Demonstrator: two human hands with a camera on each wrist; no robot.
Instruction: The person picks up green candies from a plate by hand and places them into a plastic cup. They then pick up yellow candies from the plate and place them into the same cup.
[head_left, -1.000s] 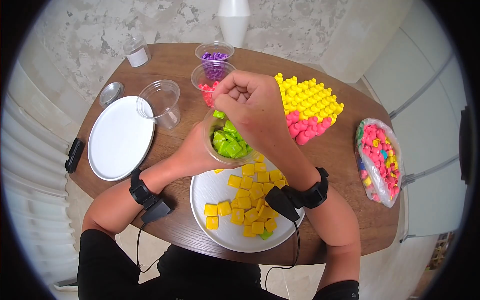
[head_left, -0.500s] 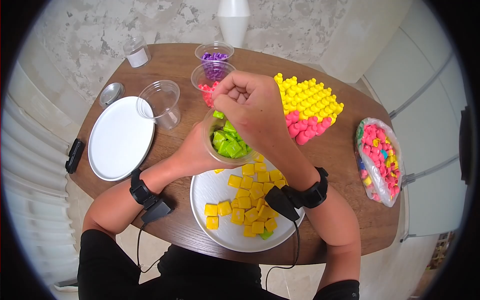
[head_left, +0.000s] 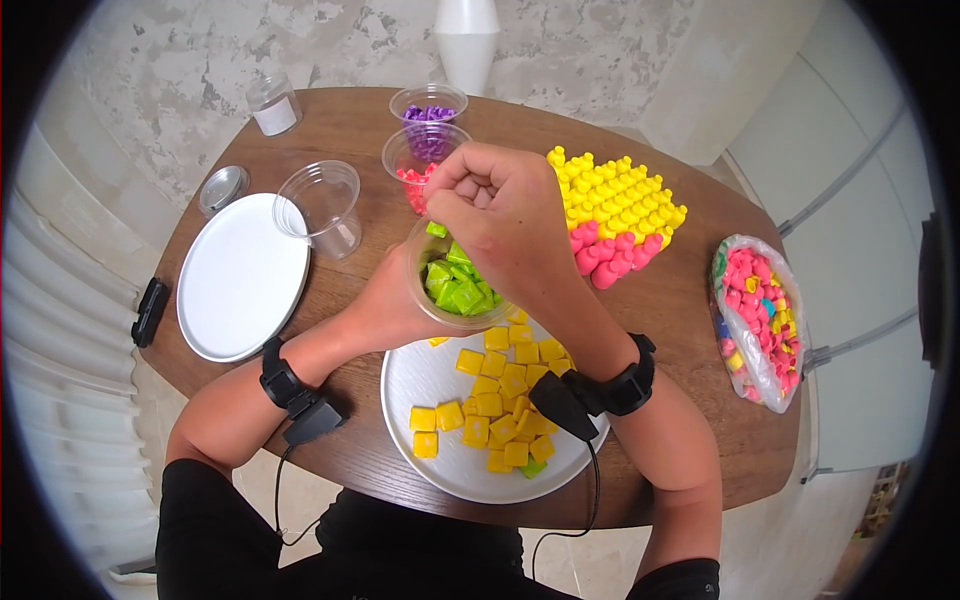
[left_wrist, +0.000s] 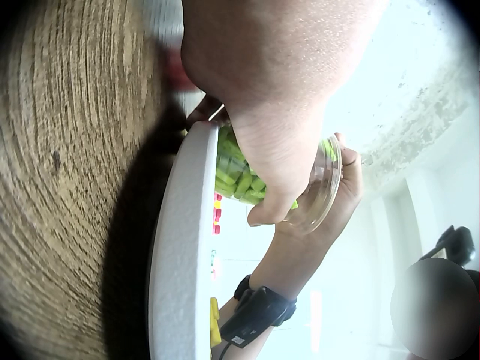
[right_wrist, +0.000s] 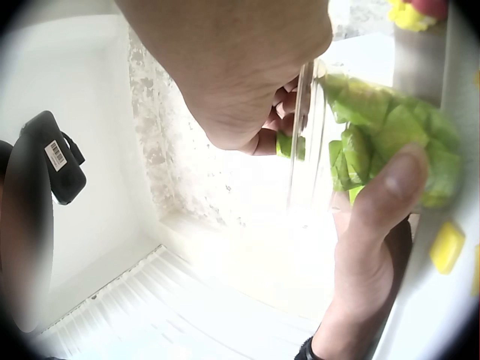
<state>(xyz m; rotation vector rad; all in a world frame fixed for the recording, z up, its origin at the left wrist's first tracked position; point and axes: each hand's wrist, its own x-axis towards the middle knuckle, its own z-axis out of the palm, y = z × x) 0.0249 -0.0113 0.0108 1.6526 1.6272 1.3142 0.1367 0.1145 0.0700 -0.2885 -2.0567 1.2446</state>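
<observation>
My left hand (head_left: 385, 302) grips a clear plastic cup (left_wrist: 327, 196) from its side, low over a white plate (head_left: 405, 385). Green square wrapped candies (head_left: 460, 285) fill the lower part of this cup. At the cup's mouth, my right hand (head_left: 508, 210) pinches one green candy (right_wrist: 287, 145) between curled fingers and thumb, just inside the rim. Yellow square candies (head_left: 488, 405) lie scattered and piled on the plate, with a single green piece (head_left: 533, 468) near its front edge. Part of the plate is hidden under the cup and right forearm.
Farther back stand cups of red candies (head_left: 414, 190) and purple candies (head_left: 430, 113). An empty clear cup (head_left: 335, 225) is beside another white plate (head_left: 240, 290) at left. Yellow and pink bottle-shaped pieces (head_left: 625, 205) stand in rows at right, near a plastic bag (head_left: 745, 345) of colourful pieces.
</observation>
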